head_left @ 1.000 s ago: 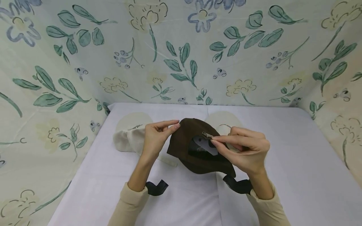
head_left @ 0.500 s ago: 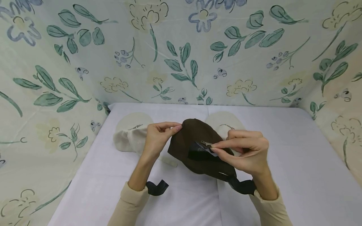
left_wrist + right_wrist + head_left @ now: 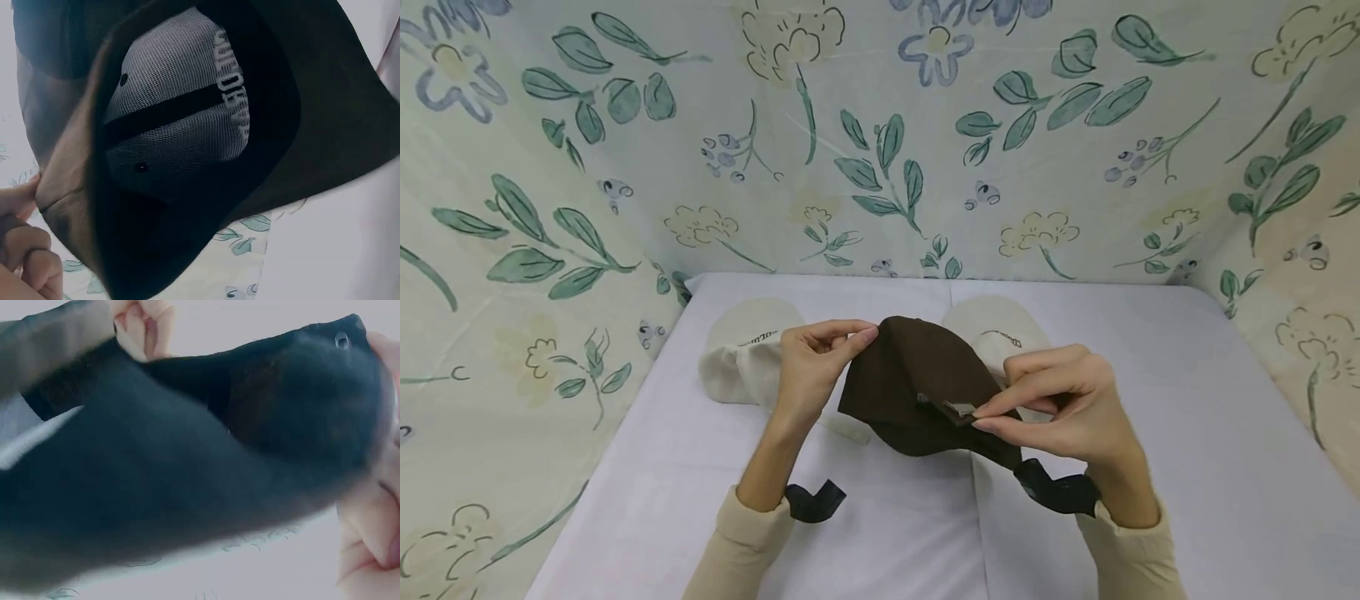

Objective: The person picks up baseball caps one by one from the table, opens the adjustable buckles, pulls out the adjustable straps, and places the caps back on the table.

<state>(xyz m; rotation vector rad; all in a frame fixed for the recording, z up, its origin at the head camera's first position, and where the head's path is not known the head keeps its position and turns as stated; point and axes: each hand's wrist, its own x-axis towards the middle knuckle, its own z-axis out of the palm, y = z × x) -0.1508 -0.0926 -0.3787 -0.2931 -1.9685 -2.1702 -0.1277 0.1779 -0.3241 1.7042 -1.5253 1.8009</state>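
A dark brown baseball cap (image 3: 917,358) is held up over the white table between both hands. My left hand (image 3: 812,367) pinches its upper left edge between thumb and fingertips. On the other side, my right hand (image 3: 1063,400) pinches the end of a short strap with a small metal buckle (image 3: 958,409) at the back of the cap. The left wrist view looks into the cap (image 3: 169,56), where pale mesh lining and reversed lettering show. Blurred dark cap fabric (image 3: 187,469) fills most of the right wrist view, the fingers (image 3: 369,537) at its right edge.
Two cream caps with dark lettering lie on the white-covered table (image 3: 865,533): one cream cap (image 3: 741,367) behind my left hand, another cream cap (image 3: 992,321) behind the brown one. A floral cloth (image 3: 880,150) hangs upright behind the table.
My right hand has moved down and slightly right, drawing the buckled strap down with it. The cap's rear opening, visible before, is now covered from above. My left hand stays nearly in place.
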